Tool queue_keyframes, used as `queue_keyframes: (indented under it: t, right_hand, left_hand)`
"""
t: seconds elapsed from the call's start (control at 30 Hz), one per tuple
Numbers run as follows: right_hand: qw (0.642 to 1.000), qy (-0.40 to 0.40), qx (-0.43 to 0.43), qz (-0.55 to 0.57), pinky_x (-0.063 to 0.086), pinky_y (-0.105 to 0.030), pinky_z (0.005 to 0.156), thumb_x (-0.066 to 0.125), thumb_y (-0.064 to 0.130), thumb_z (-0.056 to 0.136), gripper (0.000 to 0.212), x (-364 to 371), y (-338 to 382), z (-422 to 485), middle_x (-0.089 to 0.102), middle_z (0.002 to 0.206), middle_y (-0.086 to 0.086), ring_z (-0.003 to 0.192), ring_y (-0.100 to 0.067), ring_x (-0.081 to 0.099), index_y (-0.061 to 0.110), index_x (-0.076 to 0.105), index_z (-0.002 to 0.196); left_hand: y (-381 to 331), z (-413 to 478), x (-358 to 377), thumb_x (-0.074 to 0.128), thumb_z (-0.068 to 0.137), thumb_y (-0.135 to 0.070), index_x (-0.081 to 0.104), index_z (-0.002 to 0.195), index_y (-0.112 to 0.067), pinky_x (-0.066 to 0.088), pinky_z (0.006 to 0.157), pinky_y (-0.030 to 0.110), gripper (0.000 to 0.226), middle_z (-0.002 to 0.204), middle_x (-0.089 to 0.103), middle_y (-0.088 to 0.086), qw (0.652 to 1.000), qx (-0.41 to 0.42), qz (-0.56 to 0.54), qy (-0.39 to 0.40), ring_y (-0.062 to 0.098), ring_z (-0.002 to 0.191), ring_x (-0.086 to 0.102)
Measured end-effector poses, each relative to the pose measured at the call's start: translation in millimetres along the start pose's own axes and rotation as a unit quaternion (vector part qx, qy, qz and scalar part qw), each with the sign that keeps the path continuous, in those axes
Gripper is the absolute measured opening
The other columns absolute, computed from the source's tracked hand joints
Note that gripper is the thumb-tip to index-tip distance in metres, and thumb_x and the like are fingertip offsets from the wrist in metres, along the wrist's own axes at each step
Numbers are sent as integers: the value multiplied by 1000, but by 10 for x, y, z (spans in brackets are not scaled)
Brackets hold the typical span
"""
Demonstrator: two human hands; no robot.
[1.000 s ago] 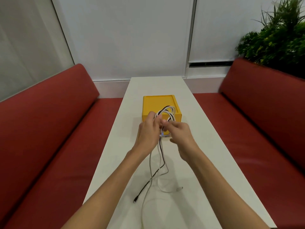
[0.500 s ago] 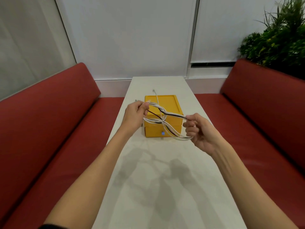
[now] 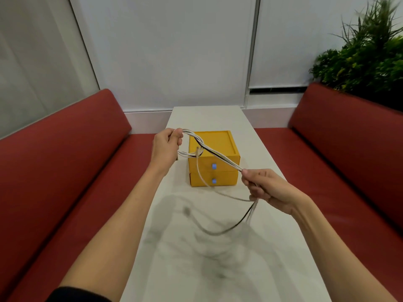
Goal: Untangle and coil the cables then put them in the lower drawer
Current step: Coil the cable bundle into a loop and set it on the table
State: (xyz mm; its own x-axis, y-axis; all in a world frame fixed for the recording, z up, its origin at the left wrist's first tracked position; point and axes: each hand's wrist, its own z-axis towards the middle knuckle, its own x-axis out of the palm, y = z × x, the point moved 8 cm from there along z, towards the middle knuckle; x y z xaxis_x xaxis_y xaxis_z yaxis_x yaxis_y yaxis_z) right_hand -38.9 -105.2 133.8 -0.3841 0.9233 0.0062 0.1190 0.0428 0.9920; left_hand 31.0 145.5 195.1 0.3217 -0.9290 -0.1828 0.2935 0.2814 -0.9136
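White and black cables (image 3: 218, 158) are stretching between both hands: the left hand (image 3: 165, 147) is gripping a twisted loop, the right hand (image 3: 266, 188) is clenching the bundle, and loose ends are dangling over the table (image 3: 207, 116). Untangling looks underway; next, the twist needs working loose before coiling. Behind, the lower drawer (image 3: 226, 182) is sitting closed.

- No writing, brand, number or sign can be read anywhere in view.
- The yellow drawer box (image 3: 220, 141) shows only a plain blue tab (image 3: 214, 166) on each drawer front, with no lettering.
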Motion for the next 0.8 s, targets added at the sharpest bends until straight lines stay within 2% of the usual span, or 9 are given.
queue_keyframes:
  t: [0.1, 0.2, 0.33, 0.4, 0.47, 0.57, 0.63, 0.7, 0.8]
  right_hand:
    - [1000, -16, -17, -14, 42, -24, 62, 55, 37, 89, 28, -28, -137, 71, 36, 50, 4, 45, -7, 35, 16, 64, 74]
    - [998, -43, -41, -5, 35, -26, 65, 57, 36, 88, 26, -56, -257, 145, 43, 56, 5, 54, -9, 38, 14, 67, 79]
    - [986, -73, -43, -143, 42, -28, 74, 61, 31, 91, 14, -66, -284, 205, 62, 78, 2, 73, -14, 58, 19, 67, 98]
    - [978, -86, -37, -185, 44, -29, 81, 65, 29, 88, 22, -33, -214, 226, 65, 95, 2, 89, -14, 62, 29, 63, 111]
    - [974, -108, -64, -190, 45, -24, 80, 67, 34, 86, 37, 55, -43, 237, 63, 100, 9, 93, -4, 62, 31, 57, 121]
    - [963, -126, -110, -211, 49, -18, 73, 68, 38, 85, 51, 234, 163, 290, 61, 102, 10, 88, -1, 63, 30, 46, 130]
    - [962, -110, -115, -222, 54, -28, 71, 66, 27, 88, 40, 318, 163, 339, 66, 96, -1, 74, -11, 65, 18, 53, 125]
    - [967, -114, -110, -198, 51, -36, 69, 62, 15, 91, 25, 287, 85, 347, 66, 80, -6, 59, -14, 59, 12, 62, 116]
    - [982, -126, -93, -104, 46, -29, 62, 58, 5, 92, 13, 218, -37, 291, 58, 66, -2, 53, -11, 48, 8, 65, 103]
  left_hand:
    - [7, -21, -21, 52, 98, -29, 62, 77, -16, 36, 52, 20, 26, 64, 53, -5, 999, -32, -39, -1, 5, 53, 43]
    - [18, -109, 35, 51, 98, -34, 61, 81, -18, 42, 50, 25, 26, 65, 60, -4, 987, -96, -121, 40, 8, 57, 56]
    - [-8, -317, 171, 47, 99, -37, 59, 89, -18, 45, 54, 26, 24, 69, 66, 3, 968, -138, -180, 107, 14, 61, 63]
    - [-8, -423, 236, 47, 98, -38, 59, 91, -19, 45, 54, 25, 24, 66, 64, 1, 962, -142, -199, 120, 14, 60, 61]
    - [4, -531, 332, 46, 98, -40, 59, 93, -19, 44, 55, 26, 25, 63, 60, -1, 955, -148, -219, 135, 14, 60, 58]
    - [19, -708, 516, 45, 97, -42, 61, 95, -20, 39, 60, 29, 27, 64, 56, 0, 942, -159, -241, 172, 14, 58, 53]
    - [46, -806, 586, 44, 98, -42, 62, 98, -20, 39, 60, 28, 28, 65, 56, 0, 937, -166, -244, 188, 13, 57, 52]
    - [125, -852, 558, 45, 98, -39, 62, 104, -17, 39, 56, 26, 28, 67, 55, 0, 942, -169, -224, 182, 12, 55, 50]
    - [333, -870, 399, 51, 96, -37, 64, 106, -16, 36, 52, 27, 27, 69, 56, 3, 964, -165, -153, 142, 16, 54, 46]
